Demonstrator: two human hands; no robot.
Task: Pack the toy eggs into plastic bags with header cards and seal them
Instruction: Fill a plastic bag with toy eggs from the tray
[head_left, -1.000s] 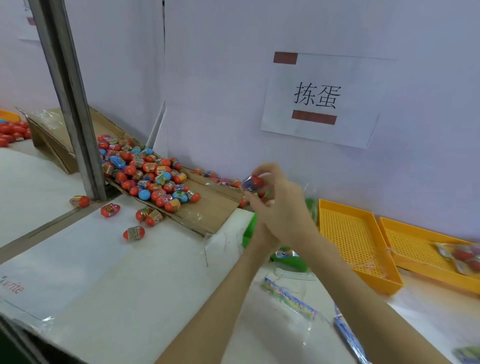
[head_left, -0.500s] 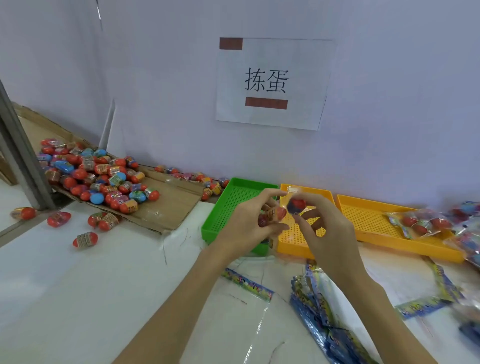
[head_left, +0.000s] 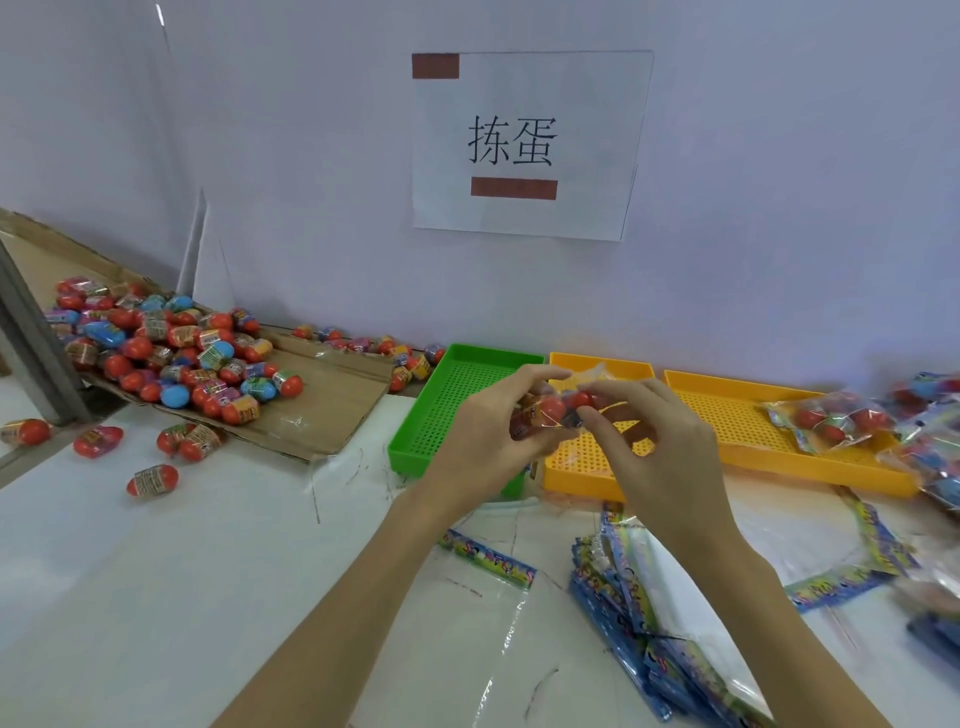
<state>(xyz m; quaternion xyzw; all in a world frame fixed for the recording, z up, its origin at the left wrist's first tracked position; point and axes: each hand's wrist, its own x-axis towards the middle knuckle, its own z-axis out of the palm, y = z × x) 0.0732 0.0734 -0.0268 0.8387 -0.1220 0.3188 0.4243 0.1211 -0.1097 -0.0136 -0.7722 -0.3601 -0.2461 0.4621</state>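
Observation:
My left hand (head_left: 485, 434) grips red toy eggs (head_left: 540, 415) above the trays. My right hand (head_left: 657, 444) pinches another red egg (head_left: 579, 401) right beside them, and a bit of clear plastic shows above my fingers. A heap of red and blue toy eggs (head_left: 171, 348) lies on flattened cardboard (head_left: 332, 400) at the left. A stack of clear bags with blue header cards (head_left: 649, 623) lies on the table below my right hand. One single bag (head_left: 488, 558) lies under my left forearm. A packed bag of eggs (head_left: 831, 421) rests in the right yellow tray (head_left: 753, 457).
A green tray (head_left: 447, 405) and a yellow tray (head_left: 582, 462) stand under my hands against the wall. Loose eggs (head_left: 153, 480) lie on the white table at the left. A grey metal post (head_left: 31, 343) rises at the far left. More packed bags (head_left: 930, 457) pile at the right edge.
My view has swung right, from the egg heap to the trays. Both hands came down from the wall to above the trays, and the eggs they hold are now pressed together.

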